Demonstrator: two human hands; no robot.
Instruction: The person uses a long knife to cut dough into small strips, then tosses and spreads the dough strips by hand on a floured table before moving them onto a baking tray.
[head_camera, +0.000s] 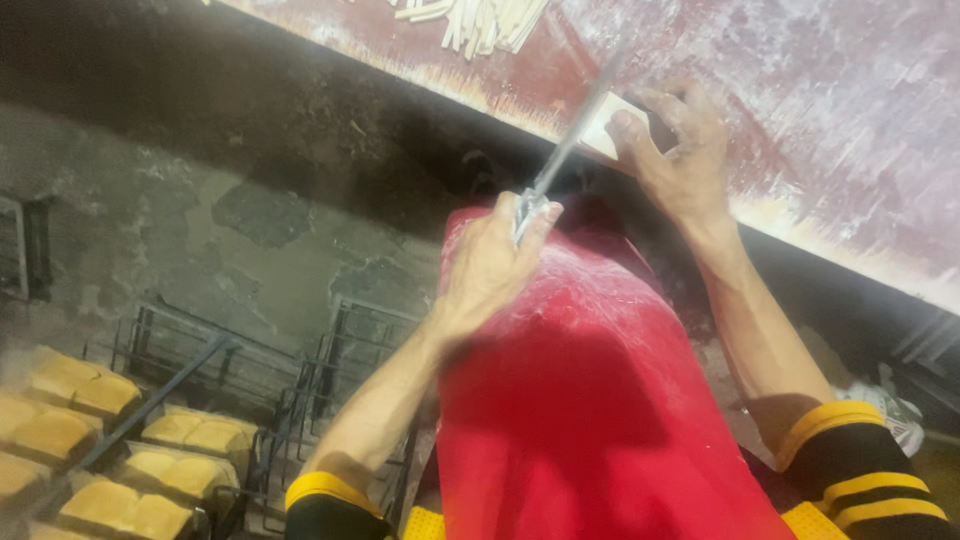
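My left hand (490, 265) grips the handle of a long metal knife (572, 135) whose blade reaches up onto the floury red worktable (830, 120). A pale block of dough (615, 125) lies at the table's edge, and my right hand (680, 150) presses on it with spread fingers, the blade lying against the block's left side. Cut dough strips (480, 22) lie in a heap farther up the table. A red apron (580, 390) dusted with flour covers my front, below both hands.
Metal racks (190, 350) stand on the floor at the left, with golden bread loaves (70, 385) in tins. A rough grey wall (250, 220) rises behind them. A crumpled plastic bag (890, 405) lies at the lower right under the table.
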